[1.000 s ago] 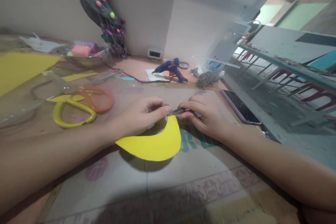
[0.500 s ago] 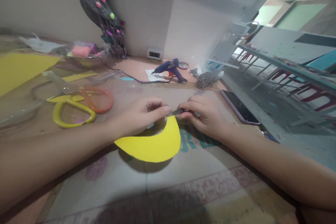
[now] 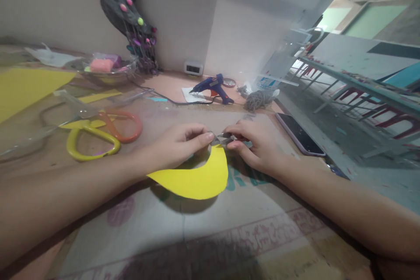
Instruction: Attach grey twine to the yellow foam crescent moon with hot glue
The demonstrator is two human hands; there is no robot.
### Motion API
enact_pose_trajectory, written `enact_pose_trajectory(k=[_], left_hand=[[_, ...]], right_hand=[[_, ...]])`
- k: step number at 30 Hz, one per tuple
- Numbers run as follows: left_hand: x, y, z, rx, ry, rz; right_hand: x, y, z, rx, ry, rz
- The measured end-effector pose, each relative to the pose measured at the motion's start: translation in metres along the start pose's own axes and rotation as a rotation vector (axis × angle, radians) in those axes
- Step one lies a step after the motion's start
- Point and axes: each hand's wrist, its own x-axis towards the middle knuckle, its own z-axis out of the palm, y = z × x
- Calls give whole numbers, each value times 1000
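Observation:
A crescent cut from yellow paper is pinched near its upper tip by my left hand, thumb on top. Its broad curved body hangs toward me over the work surface. My right hand grips a small grey two-pronged tool that looks like thread snips. The prongs stand apart and point left, at the crescent's upper end beside my left thumb. My fingers partly hide the tool and the paper's tip.
Scissors with yellow and orange handles lie left, near a yellow sheet. Behind are a bowl of pompoms and clay, a blue glue gun and grey yarn. A phone lies right; a pompom-covered grey crescent hangs behind.
The tool's prongs have spread from nearly closed to apart. The yellow crescent has shifted slightly right and up. Both hands stay almost in place.

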Motion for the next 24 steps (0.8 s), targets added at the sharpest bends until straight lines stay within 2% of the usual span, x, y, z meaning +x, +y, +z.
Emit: enact_pose_trajectory(k=[7, 11, 15, 24], left_hand=[[-1, -2, 0, 42, 42, -11], [-1, -2, -1, 121, 89, 36], [0, -3, 0, 143, 76, 54], [2, -7, 3, 129, 88, 27]], right_hand=[[-2, -7, 0, 219, -3, 125], [-1, -12, 5, 290, -97, 226], [0, -12, 8, 360, -137, 306], [-2, -11, 10, 344, -154, 187]])
